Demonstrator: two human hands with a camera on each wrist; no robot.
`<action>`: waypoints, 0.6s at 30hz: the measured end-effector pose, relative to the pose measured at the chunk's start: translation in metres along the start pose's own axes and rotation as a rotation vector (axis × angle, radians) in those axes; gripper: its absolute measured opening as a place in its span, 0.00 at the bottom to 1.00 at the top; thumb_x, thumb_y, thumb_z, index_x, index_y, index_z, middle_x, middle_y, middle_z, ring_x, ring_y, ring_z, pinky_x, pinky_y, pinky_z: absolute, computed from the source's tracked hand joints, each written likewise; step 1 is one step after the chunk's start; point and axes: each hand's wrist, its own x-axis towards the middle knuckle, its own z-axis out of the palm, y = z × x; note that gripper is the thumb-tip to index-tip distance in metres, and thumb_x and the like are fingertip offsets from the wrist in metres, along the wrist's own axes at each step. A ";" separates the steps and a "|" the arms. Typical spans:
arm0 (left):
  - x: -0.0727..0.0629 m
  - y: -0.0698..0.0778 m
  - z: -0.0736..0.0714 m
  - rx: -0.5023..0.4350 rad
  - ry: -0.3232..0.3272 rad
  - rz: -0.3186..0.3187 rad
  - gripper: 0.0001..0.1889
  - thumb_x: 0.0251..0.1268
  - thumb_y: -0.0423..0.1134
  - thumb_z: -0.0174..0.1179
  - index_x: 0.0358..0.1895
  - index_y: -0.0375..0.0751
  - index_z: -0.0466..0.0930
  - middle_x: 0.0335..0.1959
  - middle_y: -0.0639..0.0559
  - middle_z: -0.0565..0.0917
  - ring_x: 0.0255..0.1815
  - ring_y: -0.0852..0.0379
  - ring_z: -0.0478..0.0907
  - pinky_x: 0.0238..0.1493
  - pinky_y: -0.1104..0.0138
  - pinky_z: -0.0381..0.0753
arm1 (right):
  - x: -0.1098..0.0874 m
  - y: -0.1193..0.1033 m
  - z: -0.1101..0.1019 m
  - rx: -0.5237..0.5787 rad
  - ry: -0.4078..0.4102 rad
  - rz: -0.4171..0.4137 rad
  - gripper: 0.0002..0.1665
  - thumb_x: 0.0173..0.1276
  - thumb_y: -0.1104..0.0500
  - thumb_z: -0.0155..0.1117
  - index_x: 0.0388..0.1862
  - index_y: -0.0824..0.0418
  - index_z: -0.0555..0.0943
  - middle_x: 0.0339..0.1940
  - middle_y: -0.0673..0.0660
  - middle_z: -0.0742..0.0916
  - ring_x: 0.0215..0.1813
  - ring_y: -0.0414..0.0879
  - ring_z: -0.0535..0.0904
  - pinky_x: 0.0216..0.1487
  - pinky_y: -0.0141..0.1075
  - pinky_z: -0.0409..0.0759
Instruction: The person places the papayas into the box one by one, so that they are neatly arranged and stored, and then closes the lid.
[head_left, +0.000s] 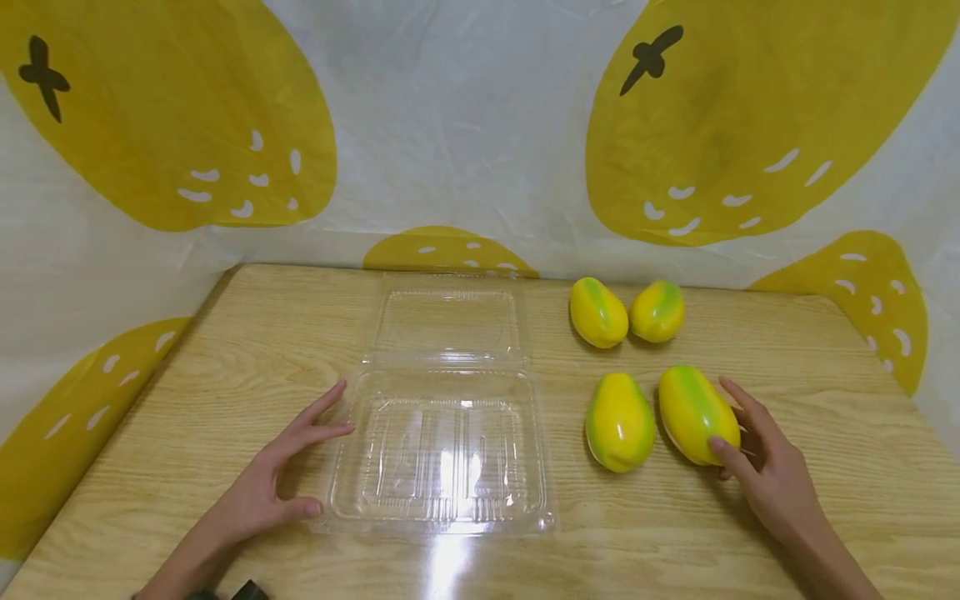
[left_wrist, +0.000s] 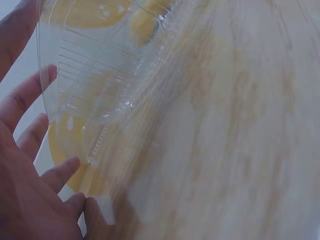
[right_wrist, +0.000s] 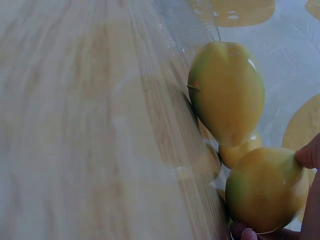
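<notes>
My right hand [head_left: 776, 475] grips a yellow papaya with a green stripe [head_left: 693, 408] at its near right end. In the right wrist view, the thumb lies on one side of that papaya [right_wrist: 265, 195] and fingertips on the other. Just left of it stands another papaya [head_left: 620, 423]. A clear plastic clamshell box [head_left: 450, 527] lies with its lid [head_left: 450, 321] folded back, away from me. My left hand [head_left: 266, 479] is spread at the box's left edge, fingers apart; whether the fingertips touch the rim I cannot tell.
Two smaller papayas, one on the left [head_left: 598, 313] and one on the right [head_left: 657, 312], lie at the table's back. A fruit-printed cloth [head_left: 465, 125] hangs behind the wooden table [head_left: 247, 350]. A small black object [head_left: 249, 592] shows at the bottom left.
</notes>
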 end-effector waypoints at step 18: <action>-0.001 0.000 0.000 0.003 -0.009 -0.023 0.37 0.58 0.53 0.66 0.64 0.31 0.69 0.72 0.26 0.50 0.74 0.36 0.44 0.71 0.67 0.46 | 0.001 -0.002 0.001 -0.095 0.016 -0.034 0.35 0.63 0.63 0.67 0.69 0.50 0.70 0.60 0.32 0.74 0.42 0.25 0.73 0.31 0.21 0.72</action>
